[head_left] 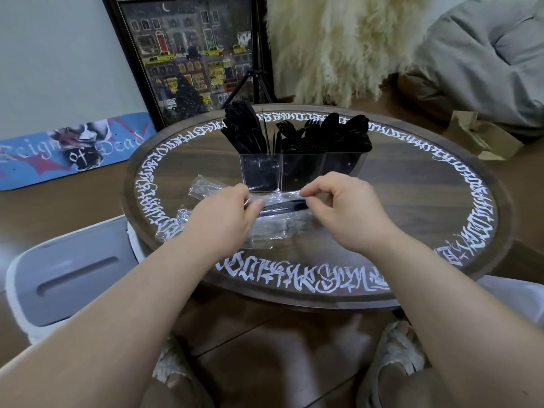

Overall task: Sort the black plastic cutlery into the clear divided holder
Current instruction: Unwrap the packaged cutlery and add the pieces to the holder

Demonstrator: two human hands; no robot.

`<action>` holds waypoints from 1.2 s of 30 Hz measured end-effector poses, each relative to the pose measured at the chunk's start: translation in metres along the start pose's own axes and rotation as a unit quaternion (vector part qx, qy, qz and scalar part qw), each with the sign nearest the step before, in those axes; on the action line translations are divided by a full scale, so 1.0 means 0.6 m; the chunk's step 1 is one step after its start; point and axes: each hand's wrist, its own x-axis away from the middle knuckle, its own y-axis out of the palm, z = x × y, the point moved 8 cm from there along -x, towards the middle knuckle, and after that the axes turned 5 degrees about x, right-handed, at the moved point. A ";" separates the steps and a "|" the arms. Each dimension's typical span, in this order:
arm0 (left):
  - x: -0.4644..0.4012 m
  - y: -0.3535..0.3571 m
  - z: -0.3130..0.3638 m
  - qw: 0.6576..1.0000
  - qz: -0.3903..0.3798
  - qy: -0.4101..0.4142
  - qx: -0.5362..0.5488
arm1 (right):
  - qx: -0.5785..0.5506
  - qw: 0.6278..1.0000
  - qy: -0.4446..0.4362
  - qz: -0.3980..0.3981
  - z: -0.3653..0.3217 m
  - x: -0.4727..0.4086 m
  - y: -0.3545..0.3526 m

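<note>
Two hands at work: your left hand (228, 212) and right hand (338, 206) each pinch the clear wrapper (273, 228) over the bench (412, 207), black cutlery piece (284, 206) inside; pull apart gently, then drop it into the matching compartment of the clear divided holder (294, 170).

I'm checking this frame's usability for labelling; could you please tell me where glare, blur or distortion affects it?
Head view: wide-angle bending curves the round table rim and stretches the forearms; glare on the clear wrapper between the left hand and right hand hides its contents; the clear divided holder is soft, its black cutlery merging into one mass.
</note>
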 end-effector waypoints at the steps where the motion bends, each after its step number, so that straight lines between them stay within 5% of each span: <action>1: 0.000 -0.001 0.000 1.000 0.003 -0.002 0.004 | 0.015 1.000 0.012 -0.009 0.006 0.001 0.003; 4: -0.001 -0.010 0.001 1.000 0.021 -0.006 0.012 | 0.083 0.994 0.067 0.008 0.038 -0.005 -0.006; 6: -0.002 -0.014 0.001 0.999 0.033 -0.006 0.009 | 0.078 0.987 0.084 0.110 0.043 -0.005 -0.039; 9: -0.004 -0.011 0.000 0.999 0.033 -0.009 0.000 | -0.053 0.975 -0.038 0.213 -0.009 0.012 -0.075; 11: -0.003 -0.009 0.002 0.999 0.033 -0.007 -0.003 | -0.081 0.983 -0.109 0.124 -0.049 0.020 -0.046; 14: -0.003 -0.011 0.005 0.999 0.042 -0.005 0.002 | 0.037 0.996 -0.080 -0.003 -0.043 0.017 0.010; 21: -0.002 -0.019 0.006 0.998 0.046 0.015 0.047 | -0.059 0.988 0.139 0.031 0.050 -0.005 -0.009; 36: 0.006 -0.018 0.024 0.990 0.018 0.075 0.119 | -0.191 0.965 0.180 -0.013 0.064 -0.006 0.008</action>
